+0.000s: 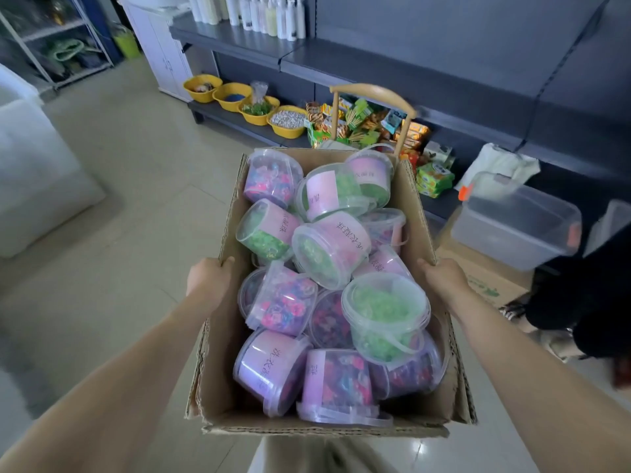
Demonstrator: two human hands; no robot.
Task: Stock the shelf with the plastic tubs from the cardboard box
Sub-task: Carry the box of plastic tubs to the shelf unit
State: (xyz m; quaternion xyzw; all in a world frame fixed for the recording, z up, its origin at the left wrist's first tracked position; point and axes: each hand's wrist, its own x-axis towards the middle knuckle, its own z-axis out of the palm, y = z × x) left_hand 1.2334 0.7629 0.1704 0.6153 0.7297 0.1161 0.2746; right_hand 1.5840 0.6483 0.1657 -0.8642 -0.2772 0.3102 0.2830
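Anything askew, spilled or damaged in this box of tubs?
Nothing is spilled or visibly broken. The plastic tubs lie jumbled in the cardboard box, most on their sides. The purple tub at the near edge sits lid-down, while one green tub stands upright. Every lid that shows looks closed.

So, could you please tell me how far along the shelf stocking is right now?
Done: nothing yet; no tub shows on the dark grey metal shelf. In hand: the left hand and right hand hold the open brown cardboard box by its side walls. Left: the clear lidded plastic tubs, green or pink-purple inside, all lie piled in the box.
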